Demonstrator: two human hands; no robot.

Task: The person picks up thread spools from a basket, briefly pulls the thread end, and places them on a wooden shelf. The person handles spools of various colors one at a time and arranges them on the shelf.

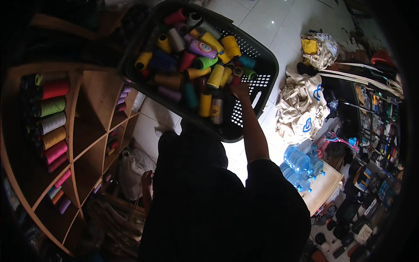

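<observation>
A dark plastic basket (269,65) with a perforated wall holds a heap of thread spools in yellow, purple, green, red, brown and grey. My right arm reaches into its near right part. There my right hand (239,90) is closed around a small red thread spool (236,81), with the fingertips partly hidden in shade. Close by lie a yellow spool (215,77) and a silver-grey spool (216,110). Low on the left, beside the wooden shelf, hangs my left hand (147,179). Its fingers are curled, and whatever is in them is too dark to make out.
At the left, a wooden shelf (78,109) holds rows of thread spools. Cream cloth bags (301,105) are piled on the white tiled floor (257,22) at the right. Blue water jugs (297,160) rest on a pale tabletop (327,187). A whitish sack (133,174) stands near the shelf.
</observation>
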